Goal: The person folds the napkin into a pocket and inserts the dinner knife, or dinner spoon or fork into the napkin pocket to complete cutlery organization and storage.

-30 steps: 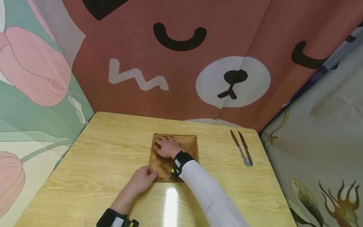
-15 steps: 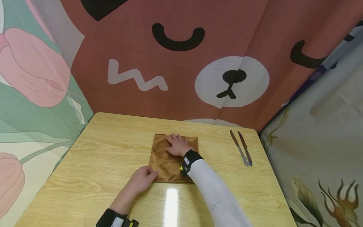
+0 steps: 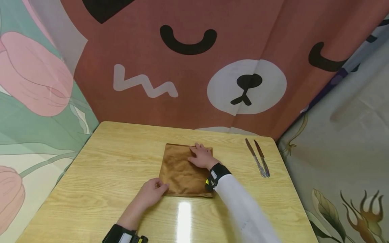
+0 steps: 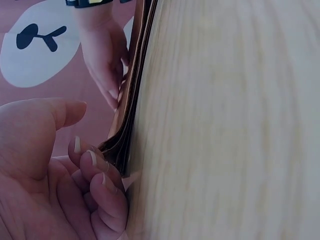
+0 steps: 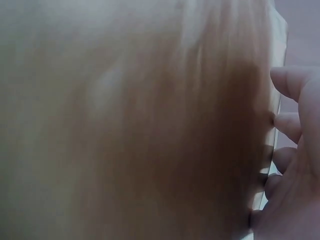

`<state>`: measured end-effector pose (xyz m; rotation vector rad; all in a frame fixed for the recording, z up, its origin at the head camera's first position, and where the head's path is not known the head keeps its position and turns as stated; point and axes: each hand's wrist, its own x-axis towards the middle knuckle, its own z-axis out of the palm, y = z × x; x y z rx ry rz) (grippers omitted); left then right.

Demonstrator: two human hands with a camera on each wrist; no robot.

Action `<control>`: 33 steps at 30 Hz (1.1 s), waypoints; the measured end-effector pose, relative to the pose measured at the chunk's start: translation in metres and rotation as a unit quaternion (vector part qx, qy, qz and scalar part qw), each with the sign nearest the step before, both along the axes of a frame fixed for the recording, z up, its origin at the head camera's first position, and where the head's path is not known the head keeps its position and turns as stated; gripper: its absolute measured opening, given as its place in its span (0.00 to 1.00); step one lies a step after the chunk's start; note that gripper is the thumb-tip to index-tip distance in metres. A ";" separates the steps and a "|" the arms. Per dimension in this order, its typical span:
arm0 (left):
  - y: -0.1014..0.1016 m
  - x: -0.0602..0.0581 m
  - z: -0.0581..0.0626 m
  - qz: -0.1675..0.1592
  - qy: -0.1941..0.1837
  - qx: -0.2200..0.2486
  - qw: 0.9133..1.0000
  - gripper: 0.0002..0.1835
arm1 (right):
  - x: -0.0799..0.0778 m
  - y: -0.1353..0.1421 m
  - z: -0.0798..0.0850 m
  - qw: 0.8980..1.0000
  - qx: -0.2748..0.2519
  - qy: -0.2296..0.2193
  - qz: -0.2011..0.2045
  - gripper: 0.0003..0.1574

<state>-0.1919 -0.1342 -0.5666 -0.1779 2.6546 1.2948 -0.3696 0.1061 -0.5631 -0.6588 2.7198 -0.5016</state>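
One folded brown cloth (image 3: 182,173) toward tabletop's (image 3: 112,162) far edge | seemingly smoothed under spread fingers of right hand (image 3: 203,157) | near-left corner touched by left hand's (image 3: 153,191) bent fingers, pinch unclear

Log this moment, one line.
cloth: folded, wrinkled; left hand: at near-left corner; right hand: on far-right part; knives: right of cloth, untouched

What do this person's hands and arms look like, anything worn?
The left hand and right hand are bare. Each arm has a black wristband with white and yellow patches. The right one also has a white sleeve; the left forearm is bare.
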 end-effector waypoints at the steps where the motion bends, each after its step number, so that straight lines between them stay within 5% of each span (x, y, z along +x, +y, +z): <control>1: 0.000 0.000 0.000 -0.001 0.000 0.002 1.000 0.17 | 0.001 0.003 0.000 1.000 0.001 0.003 0.001 0.42; 14: -0.002 0.001 -0.001 -0.004 0.001 0.002 1.000 0.18 | 0.022 0.032 0.005 0.997 -0.049 -0.020 0.060 0.48; 33: -0.004 0.000 -0.001 -0.008 0.000 0.003 1.000 0.17 | 0.113 0.050 0.017 0.990 -0.005 -0.040 0.133 0.47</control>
